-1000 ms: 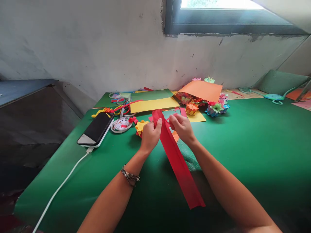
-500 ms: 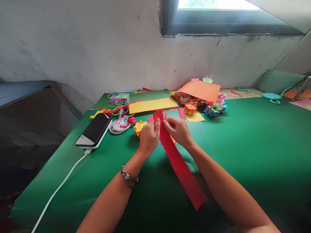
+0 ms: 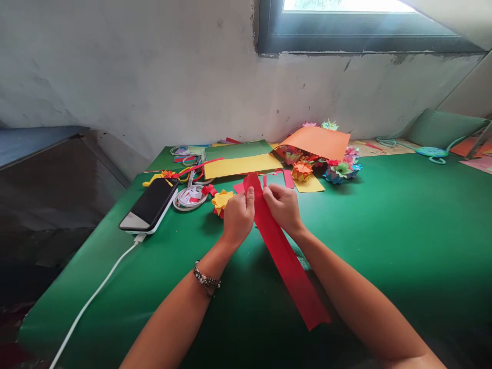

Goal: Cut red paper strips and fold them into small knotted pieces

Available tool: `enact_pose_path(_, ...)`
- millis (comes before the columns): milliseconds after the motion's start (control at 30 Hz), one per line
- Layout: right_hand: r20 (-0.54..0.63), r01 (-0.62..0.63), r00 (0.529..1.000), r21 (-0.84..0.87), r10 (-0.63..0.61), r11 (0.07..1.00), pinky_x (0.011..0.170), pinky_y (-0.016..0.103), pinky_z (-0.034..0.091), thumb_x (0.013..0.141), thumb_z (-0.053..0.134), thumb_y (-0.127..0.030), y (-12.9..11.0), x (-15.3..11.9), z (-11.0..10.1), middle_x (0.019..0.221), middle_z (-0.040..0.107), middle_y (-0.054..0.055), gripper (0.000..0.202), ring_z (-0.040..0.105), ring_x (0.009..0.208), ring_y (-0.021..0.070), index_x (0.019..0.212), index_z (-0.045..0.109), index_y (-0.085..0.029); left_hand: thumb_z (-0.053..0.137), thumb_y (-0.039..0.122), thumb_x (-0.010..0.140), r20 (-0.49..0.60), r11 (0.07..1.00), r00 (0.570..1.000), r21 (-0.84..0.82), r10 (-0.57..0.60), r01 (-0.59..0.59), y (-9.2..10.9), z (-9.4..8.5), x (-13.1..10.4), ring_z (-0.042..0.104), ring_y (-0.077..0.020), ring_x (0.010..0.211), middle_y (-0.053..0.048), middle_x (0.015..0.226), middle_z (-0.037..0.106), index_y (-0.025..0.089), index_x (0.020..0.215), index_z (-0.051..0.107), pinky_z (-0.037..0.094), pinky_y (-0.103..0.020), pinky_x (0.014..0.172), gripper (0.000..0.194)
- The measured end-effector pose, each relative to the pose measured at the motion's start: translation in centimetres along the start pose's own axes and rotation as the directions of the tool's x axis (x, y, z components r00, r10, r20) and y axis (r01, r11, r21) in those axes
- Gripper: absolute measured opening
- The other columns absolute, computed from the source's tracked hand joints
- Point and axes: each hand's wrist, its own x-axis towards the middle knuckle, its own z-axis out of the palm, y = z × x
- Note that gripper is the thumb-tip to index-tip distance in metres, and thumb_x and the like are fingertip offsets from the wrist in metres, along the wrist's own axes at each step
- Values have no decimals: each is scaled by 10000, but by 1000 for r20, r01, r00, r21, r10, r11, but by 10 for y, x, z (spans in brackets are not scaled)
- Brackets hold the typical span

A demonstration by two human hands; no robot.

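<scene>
The left hand [image 3: 239,215] is closing firmly on the upper end of the red strip [image 3: 279,251], its thumb lying flat on the face. The right hand [image 3: 284,205] is pinching thumb to forefinger at the strip's right edge, apparently gripping a narrow red sliver [image 3: 264,181]; its other fingers are curling into the palm. The strip is slanting down between the forearms over the green table [image 3: 403,230], its lower end hanging free of either hand.

Handling, as judged: the strip is looking like light, thin paper, bending easily, creasing and tearing under uneven pull. The grip is best going on flat, near the edge being worked, thumb on top.

The yellow flower [image 3: 223,201] is sitting just beside the left hand, the nearest thing to crush. Beyond it, the tape roll [image 3: 191,197], scissors [image 3: 191,177] and phone [image 3: 151,205] are crowding the left. The yellow sheet [image 3: 242,165] is lying behind. The space right of the right hand is offering no obstruction.
</scene>
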Motion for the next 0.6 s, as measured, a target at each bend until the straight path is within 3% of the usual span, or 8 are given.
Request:
enact_pose_path(167, 34, -121, 992, 99, 118, 988, 421, 214, 185, 711, 413, -317, 1, 2, -2, 470, 203, -67, 312, 211, 455, 61, 472, 248, -203, 245, 422, 844, 22, 998, 999, -51, -47, 48, 3, -1, 0, 294, -97, 392, 37, 396, 302, 220, 465, 222, 193, -250, 432, 430)
enact_pose_path(367, 6, -125, 992, 174, 126, 977, 425, 209, 225, 736, 408, -365, 1, 7, -5, 467, 247, -65, 331, 236, 450, 64, 479, 277, -204, 392, 448, 768, 264, 983, 952, -50, -157, 176, 2, 0, 0, 375, -99, 401, 29, 395, 390, 203, 454, 315, 231, -236, 431, 405)
enact_pose_path(467, 25, -74, 997, 103, 71, 992, 429, 212, 238, 760, 396, -401, 1, 6, -6, 446, 290, -58, 349, 277, 436, 69, 484, 328, -198, 377, 402, 773, 216, 981, 960, -34, -178, 189, 2, 0, 1, 358, -97, 395, 27, 387, 373, 206, 436, 280, 212, -241, 428, 402)
enact_pose_path(600, 59, 74, 996, -152, -66, 986, 444, 209, 237, 727, 478, -361, 1, 4, -9, 454, 353, -51, 309, 295, 440, 67, 501, 362, -185, 356, 362, 787, 145, 996, 986, 21, -85, 83, 2, -2, 1, 324, -103, 407, 27, 402, 346, 209, 452, 262, 188, -250, 439, 381)
